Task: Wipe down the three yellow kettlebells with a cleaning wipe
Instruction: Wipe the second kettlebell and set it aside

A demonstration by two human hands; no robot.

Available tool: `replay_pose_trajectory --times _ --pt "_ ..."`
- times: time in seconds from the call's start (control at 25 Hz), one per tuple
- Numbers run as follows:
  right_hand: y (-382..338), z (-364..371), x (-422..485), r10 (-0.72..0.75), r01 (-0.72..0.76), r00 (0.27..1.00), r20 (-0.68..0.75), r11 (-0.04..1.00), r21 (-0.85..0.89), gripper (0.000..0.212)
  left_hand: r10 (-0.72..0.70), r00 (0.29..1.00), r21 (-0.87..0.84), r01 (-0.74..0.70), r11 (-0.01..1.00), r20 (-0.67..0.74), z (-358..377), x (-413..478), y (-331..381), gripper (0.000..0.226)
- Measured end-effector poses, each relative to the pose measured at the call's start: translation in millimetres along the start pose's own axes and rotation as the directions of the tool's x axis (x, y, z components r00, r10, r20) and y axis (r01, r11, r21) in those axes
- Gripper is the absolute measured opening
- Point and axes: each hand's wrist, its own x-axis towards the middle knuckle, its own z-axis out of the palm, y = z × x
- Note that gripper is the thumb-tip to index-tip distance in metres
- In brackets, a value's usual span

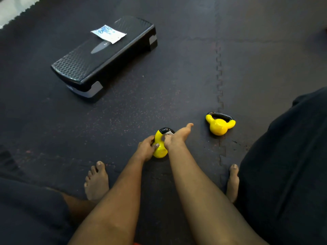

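A small yellow kettlebell [160, 149] with a black-topped handle stands on the dark floor mat between my hands. My left hand [146, 148] grips its body from the left side. My right hand [177, 137] pinches a small white wipe [169, 133] against the handle, with one finger stretched out toward the right. A second yellow kettlebell [219, 125] stands alone to the right, a short way beyond my right hand. Only two kettlebells are in view.
A black aerobic step platform [104, 57] lies at the back left, with a white and blue wipes packet [108, 33] on top. My bare feet [96, 181] and dark-clothed knees frame the near floor. Puzzle seams [219, 76] run through the mat.
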Motion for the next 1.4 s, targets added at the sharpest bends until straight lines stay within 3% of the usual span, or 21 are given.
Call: replay_pose_trajectory --times 0.32,0.56,0.68,0.8,0.84,1.04,1.16,1.4 --pt "29.7 -4.8 10.4 -0.063 0.060 0.998 -0.010 0.979 -0.197 0.099 -0.005 0.999 0.011 0.005 1.000 -0.040 -0.6 -4.9 3.6 0.032" --pt "6.6 -6.0 32.0 -0.066 0.066 0.997 0.046 0.998 -0.002 0.095 -0.032 0.999 0.027 0.032 0.999 -0.020 -1.6 -6.8 6.8 0.034" --pt "8.2 -13.9 51.0 -0.152 0.144 0.988 -0.035 0.973 -0.182 0.078 -0.021 1.000 0.009 0.022 1.000 -0.022 -1.0 -10.9 6.1 0.034" --pt "4.3 -17.0 51.3 -0.332 0.230 0.931 -0.152 0.856 -0.463 0.025 -0.005 1.000 0.010 0.005 1.000 -0.024 -0.1 -13.5 7.9 0.035" --pt "3.9 -18.8 52.5 -0.367 0.237 0.917 -0.156 0.817 -0.526 0.018 -0.006 0.999 0.016 0.006 1.000 -0.031 -0.3 -13.9 9.0 0.035" --pt "-12.3 -28.4 52.8 -0.477 0.248 0.875 -0.085 0.592 -0.767 0.016 -0.011 0.999 0.090 0.015 0.996 -0.046 -2.8 -11.1 20.3 0.036" --pt "-24.3 -42.0 63.8 -0.583 0.286 0.811 -0.053 0.473 -0.833 0.014 -0.003 0.997 0.099 0.010 0.995 -0.072 -1.4 -15.2 31.3 0.037" --pt "-23.7 -75.8 54.9 -0.564 0.277 0.824 0.049 0.326 -0.904 0.012 0.035 0.978 0.077 -0.019 0.997 -0.205 10.1 -26.6 47.5 0.031"
